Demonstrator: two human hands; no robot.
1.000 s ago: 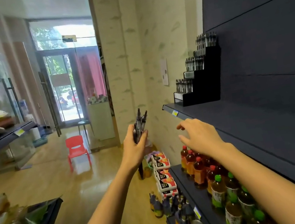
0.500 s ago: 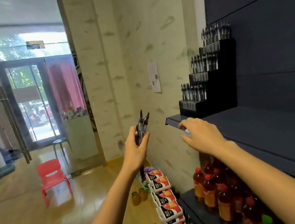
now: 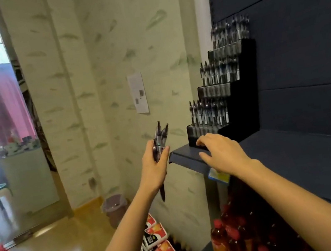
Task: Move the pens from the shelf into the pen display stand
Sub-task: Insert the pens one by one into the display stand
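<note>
At centre frame the left hand (image 3: 154, 166) grips a pen bundle (image 3: 159, 139); the right hand (image 3: 221, 153), empty and loosely spread, hovers beside the tiered pen display stand (image 3: 243, 112); best to draw pens singly and seat each upright.

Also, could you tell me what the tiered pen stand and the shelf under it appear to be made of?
The pen stand looks like black plastic or acrylic: smooth stepped faces, the fronts faintly glossy. The shelf seems painted sheet metal, matte dark grey-blue, judging by its thin folded front lip; blur leaves both uncertain.
</note>
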